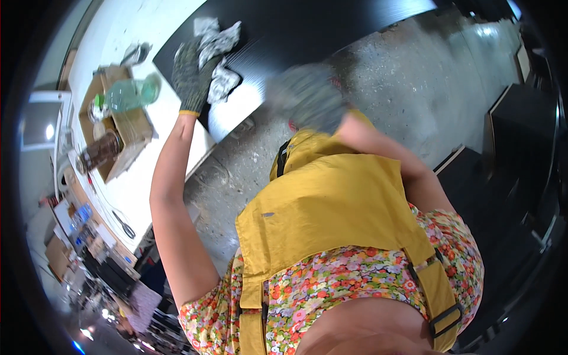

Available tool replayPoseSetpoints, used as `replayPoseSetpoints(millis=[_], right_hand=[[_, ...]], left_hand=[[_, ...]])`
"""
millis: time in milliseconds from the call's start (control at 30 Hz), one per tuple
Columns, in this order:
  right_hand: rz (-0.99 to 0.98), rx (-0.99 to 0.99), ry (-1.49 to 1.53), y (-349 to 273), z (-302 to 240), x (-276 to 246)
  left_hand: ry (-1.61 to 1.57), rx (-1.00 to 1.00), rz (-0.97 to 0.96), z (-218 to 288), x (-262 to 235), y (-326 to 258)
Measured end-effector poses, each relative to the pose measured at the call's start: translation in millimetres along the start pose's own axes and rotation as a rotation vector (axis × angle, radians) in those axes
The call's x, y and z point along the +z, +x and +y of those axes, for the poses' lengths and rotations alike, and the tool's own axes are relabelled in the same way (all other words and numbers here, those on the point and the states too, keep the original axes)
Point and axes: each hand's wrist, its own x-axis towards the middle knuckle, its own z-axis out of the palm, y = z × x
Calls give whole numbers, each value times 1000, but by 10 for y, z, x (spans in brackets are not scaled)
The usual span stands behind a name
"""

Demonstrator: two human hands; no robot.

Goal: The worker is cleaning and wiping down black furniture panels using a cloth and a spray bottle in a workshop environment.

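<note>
The left hand (192, 74), in a grey knit glove, presses a crumpled white-grey rag (218, 50) flat-palmed against the glossy black panel (284, 29); the blurred right hand (307, 97) shows no discernible grip.

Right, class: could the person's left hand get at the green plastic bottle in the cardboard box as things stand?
Probably yes: the gloved left hand rests on a rag just beside the green bottle, and nothing visible stands between them.

White bench (148, 183): black panel (284, 29), box (127, 127).

Workshop: rough concrete floor (390, 89), white workbench (118, 35) with cardboard box (127, 127), cluttered shelves (89, 248).
</note>
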Motion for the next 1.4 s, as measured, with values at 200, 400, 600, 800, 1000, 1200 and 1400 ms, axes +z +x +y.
replayPoseSetpoints(millis=[200,400,600,800,1000,1200,1400], right_hand=[[-66,37,1041,-157,258,199],[-85,170,745,-1120,2355,1566],[-85,824,603,-1570,3108,1829],[-190,1205,771,-2057,2884,1184],[-21,1844,1114,-2657,2868,1085],[11,2030,1034,-2866,3044,843],[-99,2110,865,-3047,2966,635]], left_hand=[[-56,-90,-40,-32,130,-71],[-128,-133,-73,159,23,73],[-296,231,-423,1127,-157,287],[-458,789,-587,2408,67,913],[-563,989,-538,3247,848,1939],[-679,1074,-435,4068,2053,3126],[-678,994,-274,4638,3044,3858]])
